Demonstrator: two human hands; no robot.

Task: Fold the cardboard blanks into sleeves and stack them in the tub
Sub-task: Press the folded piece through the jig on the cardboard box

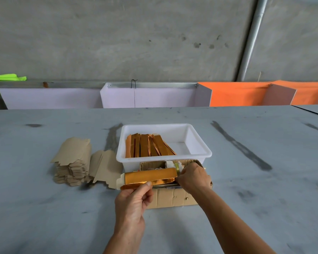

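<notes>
A gold-foil cardboard blank [151, 177] is half folded into a sleeve above the brown cardboard box [170, 197]. My left hand [134, 200] pinches its near left edge between thumb and fingers. My right hand [194, 178] grips its right end with curled fingers. Behind them stands the white tub [200, 153], with several folded gold sleeves [149, 146] leaning in its left half. A stack of flat brown blanks [73, 162] lies on the table to the left, with a few loose blanks [106, 165] beside it.
The grey table [246, 180] stretches wide on all sides. The cardboard box holds a roll of tape [177, 165] and scraps. White and orange panels [237, 94] line the table's far edge under a concrete wall.
</notes>
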